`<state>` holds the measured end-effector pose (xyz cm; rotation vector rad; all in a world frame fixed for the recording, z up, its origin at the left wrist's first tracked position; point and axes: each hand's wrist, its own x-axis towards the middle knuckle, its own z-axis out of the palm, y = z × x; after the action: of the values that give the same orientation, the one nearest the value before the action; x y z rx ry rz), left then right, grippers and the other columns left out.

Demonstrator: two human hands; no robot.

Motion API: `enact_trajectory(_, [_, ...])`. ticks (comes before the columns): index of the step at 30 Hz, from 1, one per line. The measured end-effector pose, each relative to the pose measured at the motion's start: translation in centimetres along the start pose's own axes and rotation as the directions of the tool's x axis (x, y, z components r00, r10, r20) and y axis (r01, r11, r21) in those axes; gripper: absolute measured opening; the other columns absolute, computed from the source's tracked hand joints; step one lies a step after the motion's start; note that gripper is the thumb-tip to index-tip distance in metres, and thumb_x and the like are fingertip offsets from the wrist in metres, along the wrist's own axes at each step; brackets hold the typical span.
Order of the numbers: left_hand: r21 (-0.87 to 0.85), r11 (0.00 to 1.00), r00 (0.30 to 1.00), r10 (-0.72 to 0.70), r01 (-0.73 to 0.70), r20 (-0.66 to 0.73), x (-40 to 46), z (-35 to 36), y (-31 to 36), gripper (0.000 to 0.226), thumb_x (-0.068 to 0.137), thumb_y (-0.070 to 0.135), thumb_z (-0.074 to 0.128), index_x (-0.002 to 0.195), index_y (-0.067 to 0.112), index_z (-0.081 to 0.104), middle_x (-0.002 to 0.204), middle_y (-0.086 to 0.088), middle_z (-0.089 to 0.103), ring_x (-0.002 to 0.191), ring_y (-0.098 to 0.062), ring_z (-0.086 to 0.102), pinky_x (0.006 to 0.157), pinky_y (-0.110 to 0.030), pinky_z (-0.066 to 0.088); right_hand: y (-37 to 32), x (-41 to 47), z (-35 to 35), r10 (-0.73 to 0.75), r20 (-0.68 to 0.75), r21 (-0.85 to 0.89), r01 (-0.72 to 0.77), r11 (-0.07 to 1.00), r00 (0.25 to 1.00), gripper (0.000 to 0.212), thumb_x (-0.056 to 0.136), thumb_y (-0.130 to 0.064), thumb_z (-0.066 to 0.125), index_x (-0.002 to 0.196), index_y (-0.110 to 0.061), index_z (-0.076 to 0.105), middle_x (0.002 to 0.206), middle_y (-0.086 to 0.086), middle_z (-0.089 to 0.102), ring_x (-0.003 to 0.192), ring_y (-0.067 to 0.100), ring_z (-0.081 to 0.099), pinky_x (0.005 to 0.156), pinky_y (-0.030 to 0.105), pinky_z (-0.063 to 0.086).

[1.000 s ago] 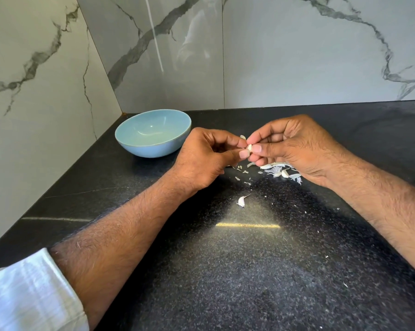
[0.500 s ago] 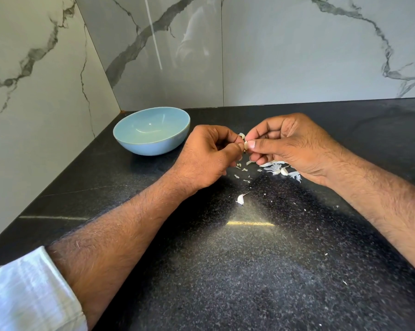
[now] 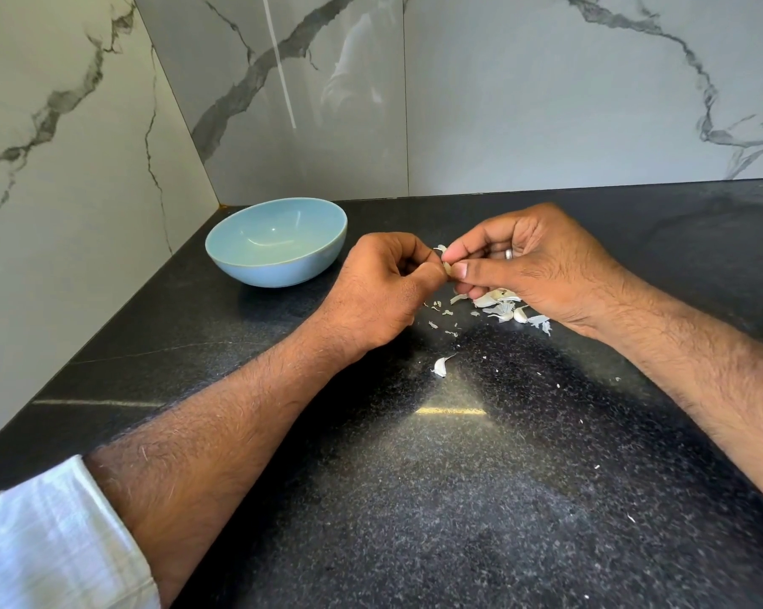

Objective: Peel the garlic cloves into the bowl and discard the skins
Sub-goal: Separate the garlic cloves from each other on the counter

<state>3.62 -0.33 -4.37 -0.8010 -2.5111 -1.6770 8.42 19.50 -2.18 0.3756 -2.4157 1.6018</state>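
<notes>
A small pale garlic clove (image 3: 447,267) is pinched between the fingertips of my left hand (image 3: 386,292) and my right hand (image 3: 533,261), a little above the black counter. A curl of skin sticks up from it. Both hands have their fingers curled round the clove, which is mostly hidden. The light blue bowl (image 3: 278,241) stands to the left of my hands, near the wall corner, with nothing visible inside. Under my right hand lies a heap of garlic skins and cloves (image 3: 502,307). One loose clove piece (image 3: 441,366) lies nearer to me.
The black speckled counter (image 3: 458,498) runs into a marble wall corner behind and left of the bowl. Small skin flakes are scattered on the counter between and in front of my hands. My white left sleeve (image 3: 50,547) shows at the lower left.
Both hands stay together on the clove; my fingers have shifted slightly on it, and a ring on my right hand now shows. The bowl and the skins have not moved.
</notes>
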Motion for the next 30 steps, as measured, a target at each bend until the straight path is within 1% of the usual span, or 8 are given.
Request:
enact_trajectory(8, [-0.118, 0.991, 0.998, -0.061, 0.062, 0.013, 0.0, 0.1, 0.4, 0.016, 0.101, 0.012, 0.069, 0.085, 0.007, 0.070, 0.064, -0.012, 0.061, 0.045, -0.014, 0.049, 0.046, -0.025, 0.044, 0.3, 0.0, 0.0, -0.021, 0.007, -0.005, 0.021, 1.000, 1.000, 0.017, 0.089, -0.002, 0.078, 0.105, -0.007, 0.080, 0.084, 0.010, 0.079, 0.076, 0.018, 0.077, 0.073, 0.028, 0.064])
enact_trajectory(12, [-0.105, 0.993, 0.998, -0.059, 0.063, 0.036, 0.0, -0.3, 0.3, 0.005, 0.097, 0.006, 0.071, 0.093, 0.005, 0.069, 0.071, -0.010, 0.064, 0.051, -0.017, 0.053, 0.046, -0.025, 0.043, 0.6, 0.1, -0.5, 0.072, 0.020, 0.155, -0.074, 0.985, 0.997, 0.020, 0.085, -0.008, 0.080, 0.105, -0.005, 0.077, 0.090, 0.015, 0.079, 0.080, 0.023, 0.076, 0.076, 0.034, 0.065])
enact_trajectory(15, [-0.093, 0.996, 0.999, 0.006, -0.001, 0.054, 0.0, -0.7, 0.0, 0.026, 0.085, -0.004, 0.082, 0.097, 0.013, 0.066, 0.089, -0.016, 0.071, 0.067, -0.023, 0.058, 0.049, -0.021, 0.046, 0.7, 0.2, -0.9, 0.115, 0.032, 0.267, -0.119, 0.956, 0.993, 0.028, 0.078, -0.012, 0.081, 0.103, -0.002, 0.075, 0.090, 0.018, 0.078, 0.082, 0.027, 0.074, 0.077, 0.035, 0.065])
enact_trajectory(18, [-0.143, 0.988, 0.998, 0.068, -0.065, 0.017, 0.1, -0.7, -0.1, 0.023, 0.086, 0.003, 0.086, 0.094, 0.014, 0.068, 0.089, -0.011, 0.070, 0.067, -0.023, 0.057, 0.051, -0.020, 0.046, 0.9, 0.3, -0.9, 0.129, 0.043, 0.326, -0.136, 0.935, 0.991, 0.025, 0.078, -0.013, 0.079, 0.100, -0.002, 0.075, 0.091, 0.018, 0.077, 0.081, 0.027, 0.073, 0.073, 0.035, 0.063])
enact_trajectory(22, [-0.187, 0.978, 0.995, 0.098, -0.093, 0.017, 0.0, -0.6, 0.1, 0.007, 0.097, 0.006, 0.076, 0.101, 0.011, 0.073, 0.086, -0.008, 0.073, 0.069, -0.022, 0.063, 0.052, -0.028, 0.050, 1.3, 0.4, -1.1, 0.128, 0.071, 0.332, -0.145, 0.932, 0.989, 0.024, 0.082, -0.012, 0.077, 0.103, 0.000, 0.075, 0.094, 0.020, 0.076, 0.081, 0.025, 0.071, 0.074, 0.037, 0.062])
enact_trajectory(25, [-0.153, 0.987, 0.998, 0.053, -0.055, -0.018, 0.0, -0.8, 0.3, 0.020, 0.094, -0.004, 0.063, 0.089, 0.013, 0.072, 0.091, -0.018, 0.077, 0.072, -0.021, 0.067, 0.052, -0.027, 0.050, 1.2, 0.4, -1.2, 0.134, 0.075, 0.348, -0.152, 0.925, 0.988, 0.024, 0.081, -0.012, 0.076, 0.103, -0.001, 0.074, 0.093, 0.017, 0.077, 0.080, 0.023, 0.071, 0.073, 0.036, 0.062])
enact_trajectory(28, [-0.156, 0.986, 0.999, -0.053, 0.050, -0.013, 0.0, -0.8, 0.7, 0.021, 0.087, 0.017, 0.058, 0.078, 0.012, 0.076, 0.088, -0.014, 0.078, 0.074, -0.018, 0.066, 0.051, -0.029, 0.047, 1.2, 0.4, -1.2, 0.140, 0.084, 0.350, -0.160, 0.923, 0.987, 0.023, 0.081, -0.012, 0.075, 0.103, -0.003, 0.074, 0.092, 0.015, 0.076, 0.080, 0.023, 0.072, 0.071, 0.036, 0.060])
enact_trajectory(30, [-0.167, 0.982, 0.996, -0.084, 0.084, 0.004, -0.1, -0.7, 0.7, 0.022, 0.094, 0.024, 0.065, 0.084, 0.009, 0.077, 0.086, -0.012, 0.078, 0.074, -0.017, 0.066, 0.051, -0.029, 0.047, 1.2, 0.4, -1.2, 0.140, 0.090, 0.343, -0.163, 0.925, 0.986, 0.023, 0.081, -0.013, 0.075, 0.102, -0.004, 0.075, 0.091, 0.015, 0.076, 0.081, 0.023, 0.072, 0.071, 0.036, 0.059])
